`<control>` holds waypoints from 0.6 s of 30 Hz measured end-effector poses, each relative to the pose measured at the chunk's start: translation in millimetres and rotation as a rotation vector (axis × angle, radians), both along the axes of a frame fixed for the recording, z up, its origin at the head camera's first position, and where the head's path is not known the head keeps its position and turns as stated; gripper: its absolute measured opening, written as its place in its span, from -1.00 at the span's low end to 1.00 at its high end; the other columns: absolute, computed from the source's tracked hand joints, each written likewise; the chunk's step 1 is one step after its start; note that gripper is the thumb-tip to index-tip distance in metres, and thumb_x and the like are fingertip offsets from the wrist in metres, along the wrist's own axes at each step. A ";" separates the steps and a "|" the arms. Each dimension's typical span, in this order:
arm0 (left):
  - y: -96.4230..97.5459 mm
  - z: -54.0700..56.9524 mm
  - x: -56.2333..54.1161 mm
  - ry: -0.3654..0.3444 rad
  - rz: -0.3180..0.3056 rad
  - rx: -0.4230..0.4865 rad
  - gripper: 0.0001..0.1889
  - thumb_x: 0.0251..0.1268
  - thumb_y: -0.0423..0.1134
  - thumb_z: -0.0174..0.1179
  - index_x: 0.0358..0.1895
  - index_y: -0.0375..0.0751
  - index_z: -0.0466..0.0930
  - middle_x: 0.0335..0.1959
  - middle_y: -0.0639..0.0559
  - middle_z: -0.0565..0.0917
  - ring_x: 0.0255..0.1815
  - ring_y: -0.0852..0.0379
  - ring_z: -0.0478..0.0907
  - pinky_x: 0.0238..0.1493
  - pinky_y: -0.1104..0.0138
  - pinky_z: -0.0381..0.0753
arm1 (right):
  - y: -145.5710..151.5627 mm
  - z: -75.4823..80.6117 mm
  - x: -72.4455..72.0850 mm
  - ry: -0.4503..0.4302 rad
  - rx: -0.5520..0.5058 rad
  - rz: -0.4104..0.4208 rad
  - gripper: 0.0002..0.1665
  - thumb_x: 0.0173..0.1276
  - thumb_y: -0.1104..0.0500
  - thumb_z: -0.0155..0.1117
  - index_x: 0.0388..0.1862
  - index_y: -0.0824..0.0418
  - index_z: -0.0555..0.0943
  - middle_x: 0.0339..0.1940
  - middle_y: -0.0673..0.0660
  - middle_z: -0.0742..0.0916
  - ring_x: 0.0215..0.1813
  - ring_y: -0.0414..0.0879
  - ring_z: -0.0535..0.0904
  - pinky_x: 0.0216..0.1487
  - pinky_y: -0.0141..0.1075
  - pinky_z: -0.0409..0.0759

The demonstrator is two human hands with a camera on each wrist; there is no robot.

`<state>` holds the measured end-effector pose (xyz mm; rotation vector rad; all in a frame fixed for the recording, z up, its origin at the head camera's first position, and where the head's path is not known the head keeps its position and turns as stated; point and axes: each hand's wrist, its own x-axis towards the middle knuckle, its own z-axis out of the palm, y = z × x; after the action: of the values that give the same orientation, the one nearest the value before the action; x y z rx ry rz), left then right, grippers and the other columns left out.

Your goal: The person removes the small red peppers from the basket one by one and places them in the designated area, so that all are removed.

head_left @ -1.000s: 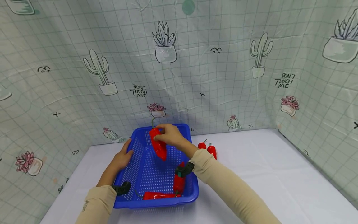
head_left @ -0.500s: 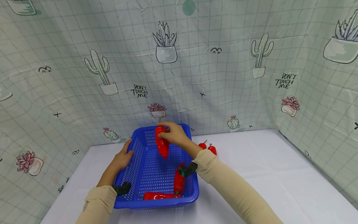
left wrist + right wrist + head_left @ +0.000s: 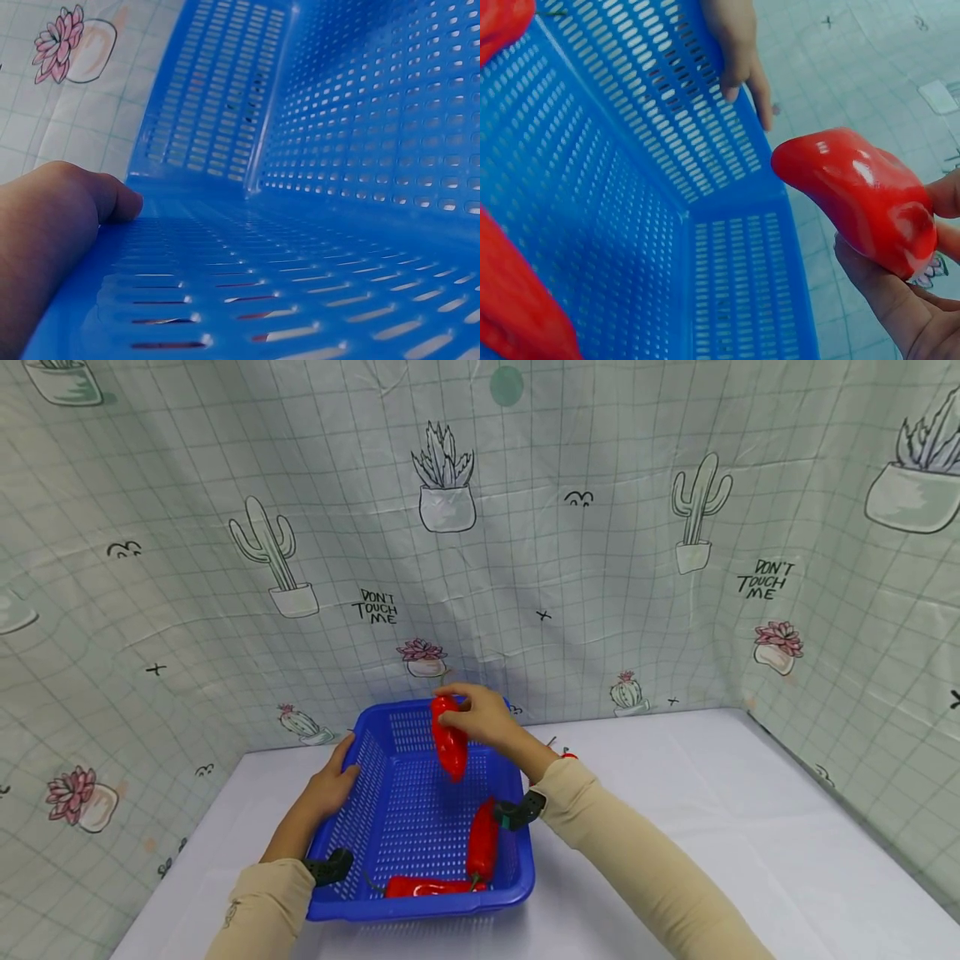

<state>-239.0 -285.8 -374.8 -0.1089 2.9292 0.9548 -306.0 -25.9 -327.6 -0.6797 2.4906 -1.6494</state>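
A glossy red pepper [image 3: 450,745] hangs tip down over the far part of the blue plastic basket [image 3: 420,906]. My right hand [image 3: 483,718] pinches it near its stem end, thumb on one side and fingers on the other, as the right wrist view shows. My left hand [image 3: 327,787] grips the basket's left rim, its thumb [image 3: 120,201] over the inner side and its fingers outside the slotted wall. Two more red peppers lie in the basket: one along the right wall [image 3: 482,847], the other along the near wall [image 3: 420,887].
Right of the basket, mostly hidden behind my right wrist, red peppers [image 3: 570,755] lie on the white tablecloth [image 3: 675,793]. A grid-patterned cloth [image 3: 510,568] printed with cacti hangs behind and at both sides.
My right hand has moved right with the pepper, which now hangs more upright. It now hides more of the peppers on the table. My left hand stays on the rim.
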 end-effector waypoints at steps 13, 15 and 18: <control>-0.3 -2.4 0.2 -0.005 0.003 -0.001 -0.37 0.51 -0.18 -0.29 0.57 -0.17 -0.20 0.42 -0.55 0.17 0.27 -0.60 0.32 0.15 -0.32 0.36 | 18.3 -6.8 -4.3 -0.028 -0.045 -0.007 -0.46 0.28 0.21 0.28 0.27 0.13 0.56 -0.04 0.32 0.70 -0.14 0.04 0.67 -0.24 -0.17 0.71; -0.8 -2.7 0.3 -0.007 0.002 0.000 -0.36 0.51 -0.18 -0.29 0.57 -0.17 -0.21 0.43 -0.55 0.16 0.28 -0.59 0.32 0.15 -0.31 0.36 | 20.8 -6.7 -5.2 -0.011 -0.039 -0.018 -0.45 0.28 0.21 0.27 0.28 0.15 0.55 -0.05 0.34 0.70 -0.15 0.05 0.67 -0.24 -0.17 0.71; -1.7 -1.9 0.0 -0.006 0.000 0.001 -0.36 0.51 -0.18 -0.29 0.57 -0.17 -0.22 0.42 -0.55 0.16 0.27 -0.59 0.32 0.15 -0.31 0.36 | 25.8 -4.9 -7.1 0.025 -0.031 -0.037 -0.45 0.28 0.20 0.26 0.29 0.18 0.54 -0.10 0.34 0.71 -0.20 0.03 0.65 -0.26 -0.18 0.70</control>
<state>-239.0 -287.4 -376.7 -0.1114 2.9234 0.9536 -313.1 -0.2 -332.5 -0.6651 2.5147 -1.7059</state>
